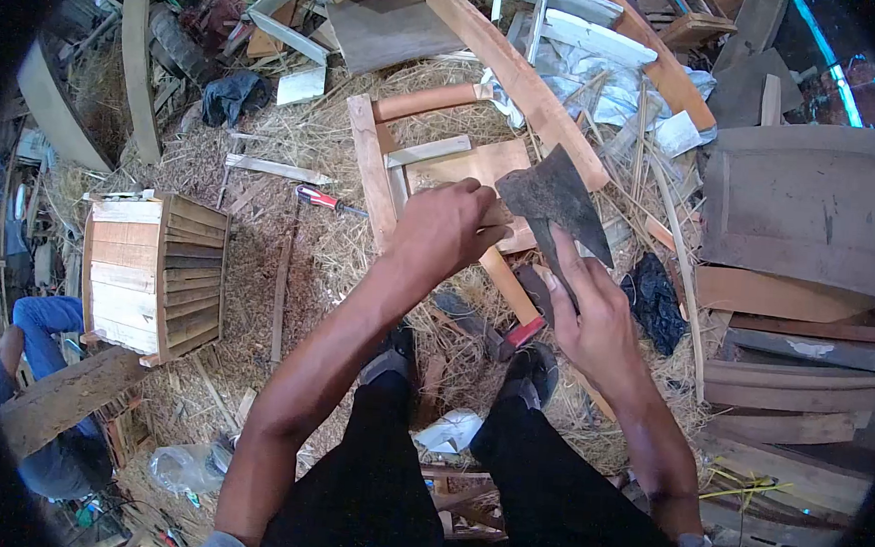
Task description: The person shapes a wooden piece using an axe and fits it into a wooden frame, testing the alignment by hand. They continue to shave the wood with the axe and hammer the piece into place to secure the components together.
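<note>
Dark steel hatchet with a broad, flared blade (554,195): we've got it up in our right hand (595,313), fingers wrapped around the haft just below the head. It's over the middle of the straw-littered ground (247,307), well in from the edges of the work patch. Our left hand (447,229) is curled tight, and it looks like we're pinching a small pale wooden piece (498,217) right beside the blade's narrower side. Most of that piece is hidden by our fingers, so we can't tell its shape.

Below our hands lies a pale rectangular wooden frame (369,159), with a red-and-white-handled screwdriver (317,198) off its left side. A hammer with an orange-brown wooden handle (509,290) lies nearer to us, close to our 2 dark shoes (387,361).

What could bite us, in our view: those left fingers are awfully near the steel. If the small piece slipped or our right grip twisted, we could nick a knuckle. The wide side seems turned away from our left hand, which helps, but the hold is high on the haft, so a wobble could tip the head. Drop it and there are 2 feet below, plus loose straw that could make us slide.
</note>
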The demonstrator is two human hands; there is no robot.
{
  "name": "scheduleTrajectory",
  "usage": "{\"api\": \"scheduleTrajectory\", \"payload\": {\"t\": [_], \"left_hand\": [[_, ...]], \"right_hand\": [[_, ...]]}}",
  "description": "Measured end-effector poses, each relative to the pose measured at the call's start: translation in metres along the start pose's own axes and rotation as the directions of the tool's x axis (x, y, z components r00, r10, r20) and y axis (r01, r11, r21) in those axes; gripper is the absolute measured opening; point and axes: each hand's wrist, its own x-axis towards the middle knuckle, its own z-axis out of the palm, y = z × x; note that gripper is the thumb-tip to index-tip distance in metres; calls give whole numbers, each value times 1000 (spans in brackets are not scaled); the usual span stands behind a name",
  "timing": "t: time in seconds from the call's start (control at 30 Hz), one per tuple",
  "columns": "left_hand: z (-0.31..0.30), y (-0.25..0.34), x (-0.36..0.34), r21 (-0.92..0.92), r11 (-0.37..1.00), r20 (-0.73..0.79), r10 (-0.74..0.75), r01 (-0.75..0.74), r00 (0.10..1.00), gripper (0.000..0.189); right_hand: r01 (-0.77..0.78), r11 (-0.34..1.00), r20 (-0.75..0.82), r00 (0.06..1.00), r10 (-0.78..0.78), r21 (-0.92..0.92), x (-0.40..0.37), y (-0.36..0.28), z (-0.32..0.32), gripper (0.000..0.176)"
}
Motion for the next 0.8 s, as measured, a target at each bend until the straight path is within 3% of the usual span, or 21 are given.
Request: {"api": "scheduleTrajectory", "payload": {"t": [0.17,0.27,0.4,0.5,0.6,0.67,0.77,0.8], "left_hand": [[15,4,0,-60,994,-64,-92,89,994,34],[19,0,-4,-70,996,-112,-63,55,992,34],[16,2,-3,-68,995,-67,-73,68,995,34],[13,5,-3,-60,995,-55,-77,73,996,31],[7,8,-3,-86,993,-61,-82,77,995,29],[5,8,-1,-110,992,-48,-70,64,996,29],[-2,6,5,-237,947,91,-200,216,976,30],[2,4,5,-222,958,39,-178,182,983,30]], "right_hand": [[25,999,-41,999,-23,41,2,5,3,58],[11,1000,-30,999,-10,21,2,7,3,57],[-53,999,44,998,53,6,1,9,1,56],[5,1000,-5,1000,-5,-2,-1,12,6,55],[-49,997,36,998,51,-63,-3,10,7,53],[-33,999,11,999,34,-27,-2,13,9,53],[1,1000,-65,998,0,16,-1,16,13,53],[16,999,-94,995,-13,29,-1,17,13,54]]}}
